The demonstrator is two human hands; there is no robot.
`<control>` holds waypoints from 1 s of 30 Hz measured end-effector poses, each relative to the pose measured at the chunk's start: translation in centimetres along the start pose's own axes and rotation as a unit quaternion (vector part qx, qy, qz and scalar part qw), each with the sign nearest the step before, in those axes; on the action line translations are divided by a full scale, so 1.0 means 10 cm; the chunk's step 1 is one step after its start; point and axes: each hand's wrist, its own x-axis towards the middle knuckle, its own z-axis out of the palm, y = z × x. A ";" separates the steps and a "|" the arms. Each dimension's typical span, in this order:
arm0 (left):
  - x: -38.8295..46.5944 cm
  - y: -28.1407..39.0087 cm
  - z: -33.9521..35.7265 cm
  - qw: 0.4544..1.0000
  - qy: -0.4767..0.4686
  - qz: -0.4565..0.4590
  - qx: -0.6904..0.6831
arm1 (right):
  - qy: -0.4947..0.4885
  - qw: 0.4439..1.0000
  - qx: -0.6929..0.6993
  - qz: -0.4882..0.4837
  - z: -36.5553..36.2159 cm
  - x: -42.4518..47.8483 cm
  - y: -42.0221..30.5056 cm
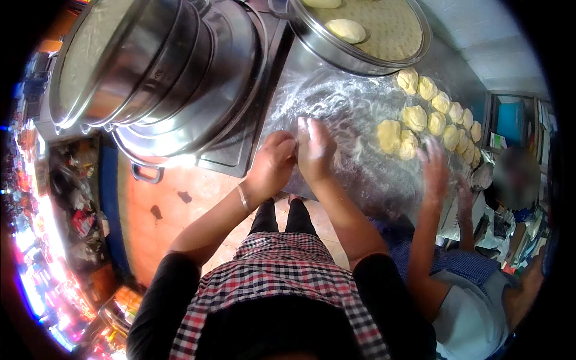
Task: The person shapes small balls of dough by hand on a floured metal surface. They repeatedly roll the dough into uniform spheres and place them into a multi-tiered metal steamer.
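Note:
My left hand (276, 155) is curled, its fingers folded inward at the near edge of a steel worktable (310, 92) dusted with flour. Right beside it, almost touching, is my right hand (316, 148), with flour on its fingers and thumb. Whether any dough is between the two hands is hidden. Several pale yellow dough balls (414, 118) sit in loose rows on the right part of the table. Beyond my hands stands a round metal steamer tray (360, 62) with a perforated mat, and an oval dough piece (345, 30) rests on that mat.
A tall stack of metal steamers (180, 67) stands on a stove (225, 159) at the left. On my right, a co-worker's floured hand (434, 171) is close to the dough balls. The co-worker's other hand (464, 193) is farther right. Tiled floor (166, 225) lies below left.

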 end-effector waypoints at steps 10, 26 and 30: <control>0.59 -0.20 -0.10 0.958 -0.179 -0.223 0.009 | -0.114 0.964 -0.202 0.127 -0.14 0.67 0.21; 0.31 -0.23 0.13 0.997 0.002 -0.054 0.049 | 0.023 0.991 -0.095 -0.096 0.17 0.27 0.15; 0.65 -0.20 0.13 0.991 -0.022 -0.129 0.018 | -0.006 0.997 -0.072 0.016 0.25 0.61 0.40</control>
